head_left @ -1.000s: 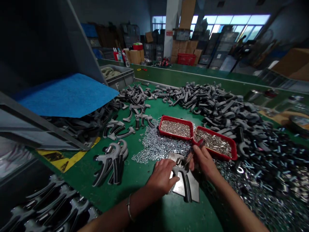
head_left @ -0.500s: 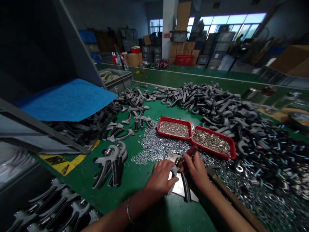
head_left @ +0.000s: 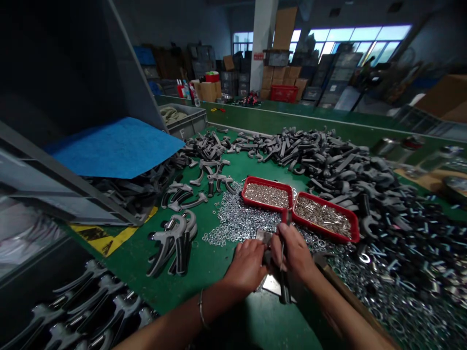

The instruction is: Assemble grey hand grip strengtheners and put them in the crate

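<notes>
And there it was: the clamp [head_left: 285,292] lay on the metal plate [head_left: 272,283], black handle pointing to the plate's near edge. My R hand [head_left: 296,253] had its fingers clenched round a red-handled tool [head_left: 286,217], approx. upright over the plate. My L hand [head_left: 247,265] reached in from the plate's left, fingers over the clamp's head; couldn't tell if gripping. Loose metal rings [head_left: 230,218] and 2 red trays [head_left: 265,206] sat beyond the plate.

The fingers [head_left: 276,249] hide much of the grey-and-black clamp [head_left: 285,291].
</notes>
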{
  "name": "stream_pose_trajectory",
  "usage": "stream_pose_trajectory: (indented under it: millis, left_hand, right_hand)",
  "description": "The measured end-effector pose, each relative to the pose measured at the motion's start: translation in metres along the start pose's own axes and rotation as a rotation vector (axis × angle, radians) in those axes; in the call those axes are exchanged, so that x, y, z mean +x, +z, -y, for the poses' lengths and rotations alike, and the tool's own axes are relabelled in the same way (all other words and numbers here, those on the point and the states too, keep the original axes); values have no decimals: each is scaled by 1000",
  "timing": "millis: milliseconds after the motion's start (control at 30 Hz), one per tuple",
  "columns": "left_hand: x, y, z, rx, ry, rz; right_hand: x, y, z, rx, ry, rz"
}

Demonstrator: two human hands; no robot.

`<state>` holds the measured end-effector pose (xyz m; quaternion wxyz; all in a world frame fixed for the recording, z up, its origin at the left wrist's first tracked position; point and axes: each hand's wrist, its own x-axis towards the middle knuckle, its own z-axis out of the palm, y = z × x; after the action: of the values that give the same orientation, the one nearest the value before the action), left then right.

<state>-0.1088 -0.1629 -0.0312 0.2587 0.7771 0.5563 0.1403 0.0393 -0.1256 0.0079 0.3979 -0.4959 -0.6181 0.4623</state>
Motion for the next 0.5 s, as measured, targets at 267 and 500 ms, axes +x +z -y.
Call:
stream_pose_trajectory:
  millis: [267, 500]
  left_hand:
    - [-7, 4, 2, -51, 60, -50]
    - [-3, 10, 3, -172, 87, -102]
  right_hand:
    - [-28, -68, -16, 139, 184, -83]
    - [-90, -94, -71, -725, 319, -29]
